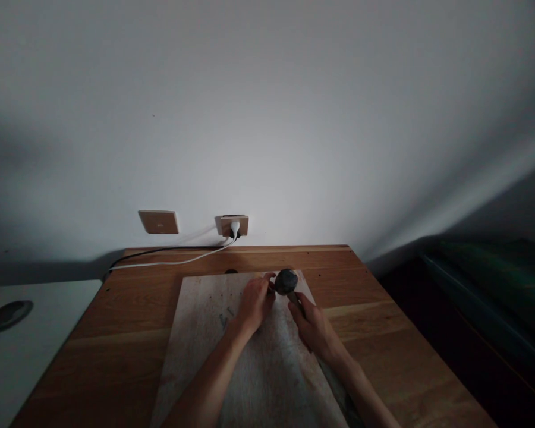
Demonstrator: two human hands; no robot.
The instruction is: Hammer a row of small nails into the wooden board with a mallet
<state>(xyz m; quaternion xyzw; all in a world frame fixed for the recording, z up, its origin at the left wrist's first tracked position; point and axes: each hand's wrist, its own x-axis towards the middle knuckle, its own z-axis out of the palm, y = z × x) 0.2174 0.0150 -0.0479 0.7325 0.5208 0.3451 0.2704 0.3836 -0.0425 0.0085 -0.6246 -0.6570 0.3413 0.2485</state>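
As the board (271,389) stretches toward 12 o'clock, the right hand (315,328) grips a hammer (286,282) at 2 o'clock from the left hand (254,302), whose grip is unclear. Hammering seems in hand; the next move needs careful aim.

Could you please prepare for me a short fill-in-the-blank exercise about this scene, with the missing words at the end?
1. The person's left hand is near the head of the dark-headed tool, which is gripped by the ____ hand.
2. The pale board lies flat ____ the wooden table.
3. One cable is black, and the other cable is ____.
4. In the picture, the white surface is to the ____ of the wooden table.

Missing words: right; on; white; left.
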